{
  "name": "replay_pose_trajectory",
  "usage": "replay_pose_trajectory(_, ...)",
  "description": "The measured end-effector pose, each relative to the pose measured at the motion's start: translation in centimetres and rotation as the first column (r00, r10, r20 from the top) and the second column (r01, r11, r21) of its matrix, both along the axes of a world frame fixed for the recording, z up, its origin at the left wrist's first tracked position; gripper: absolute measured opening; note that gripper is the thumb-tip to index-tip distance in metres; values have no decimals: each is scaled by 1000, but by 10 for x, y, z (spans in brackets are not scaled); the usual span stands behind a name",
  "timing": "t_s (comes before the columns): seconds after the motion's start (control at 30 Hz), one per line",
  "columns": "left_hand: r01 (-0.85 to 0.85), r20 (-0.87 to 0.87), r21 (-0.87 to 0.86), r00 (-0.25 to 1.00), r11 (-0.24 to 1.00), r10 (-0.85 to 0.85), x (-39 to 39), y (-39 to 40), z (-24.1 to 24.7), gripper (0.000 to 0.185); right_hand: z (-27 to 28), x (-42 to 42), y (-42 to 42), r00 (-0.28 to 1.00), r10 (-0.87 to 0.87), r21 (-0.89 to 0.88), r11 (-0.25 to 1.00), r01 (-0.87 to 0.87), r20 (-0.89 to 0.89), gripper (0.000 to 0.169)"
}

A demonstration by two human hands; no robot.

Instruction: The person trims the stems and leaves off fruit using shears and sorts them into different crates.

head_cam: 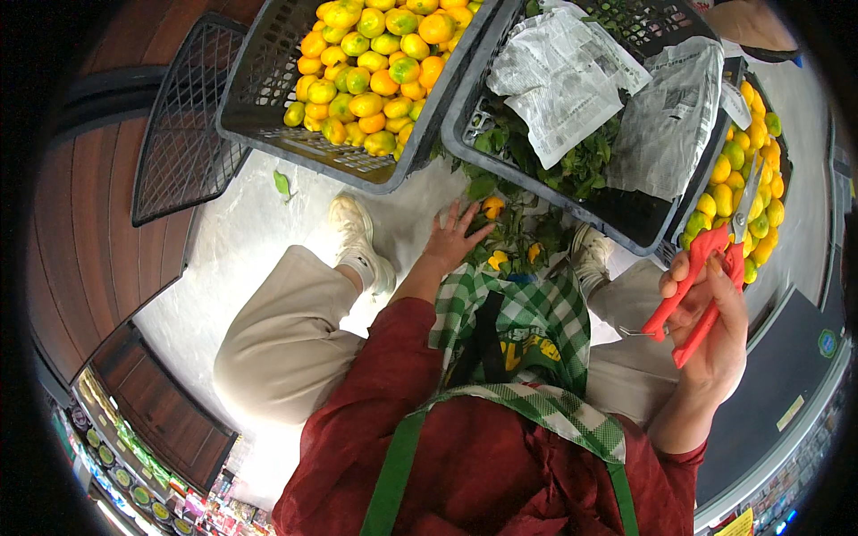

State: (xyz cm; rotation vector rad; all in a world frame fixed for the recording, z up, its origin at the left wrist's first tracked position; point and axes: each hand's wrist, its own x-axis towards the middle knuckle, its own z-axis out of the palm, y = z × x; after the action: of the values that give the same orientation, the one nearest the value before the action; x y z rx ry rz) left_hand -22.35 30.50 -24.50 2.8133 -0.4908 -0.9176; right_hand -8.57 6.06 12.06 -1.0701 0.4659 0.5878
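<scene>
Red-handled scissors (697, 295) are in my right hand (714, 328), held up at the right with the blades pointing away from me. My left hand (449, 241) reaches down between my feet, its fingers spread at the edge of a heap of green leaves and stems (516, 231). An orange citrus fruit (493, 207) lies just beyond those fingers. More orange shows among the leaves, partly covered. In front of me stands a black plastic crate (429, 144) piled with yellow-green and orange citrus fruit (369, 80).
Beside it, another black crate (563, 208) holds leafy cuttings and sheets of newspaper (563, 80). More citrus (757, 181) fills a container at the right. A black mesh panel (191, 120) leans at the left. A loose leaf (282, 184) lies on the floor. Part of another person (754, 27) appears top right.
</scene>
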Motion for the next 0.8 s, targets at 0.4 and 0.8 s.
replay_pose_trajectory(0.4, 321, -66, 1, 945, 947, -320, 74, -74, -24, 57, -7, 6, 15, 997, -48, -96, 994, 43, -53, 29)
replay_pose_trajectory(0.8, -109, -245, -110, 966, 988, 80, 69, -58, -24, 33, 0, 0, 5, 998, -32, -155, 988, 24, -50, 25)
